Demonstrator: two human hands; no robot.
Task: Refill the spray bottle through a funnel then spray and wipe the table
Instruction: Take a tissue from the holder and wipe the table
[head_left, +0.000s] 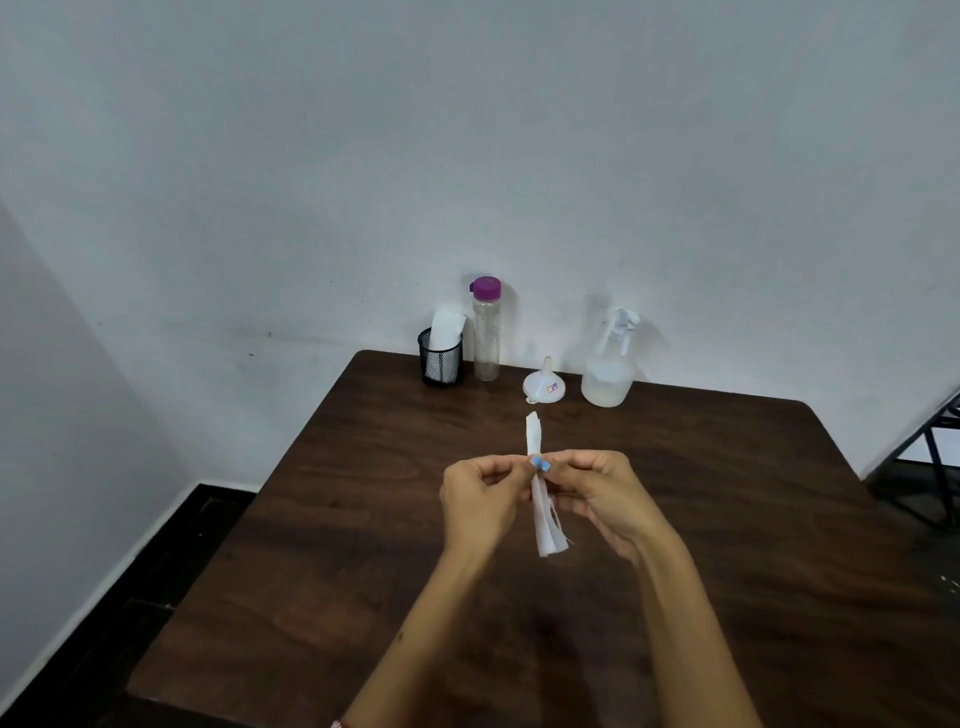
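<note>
Both the left hand (480, 496) and right hand (597, 491) pinch a folded tissue (540, 488) above the counter (363, 519); wiping looks next, so open it. The spray bottle (608, 371) stands at one o'clock

Funnel (543, 383) between bottle (487, 332), spray bottle (608, 364).

A plain grey-white painted wall (467, 130) is rising beyond the hands, a black tiled floor (104, 623) lying to their left.
</note>
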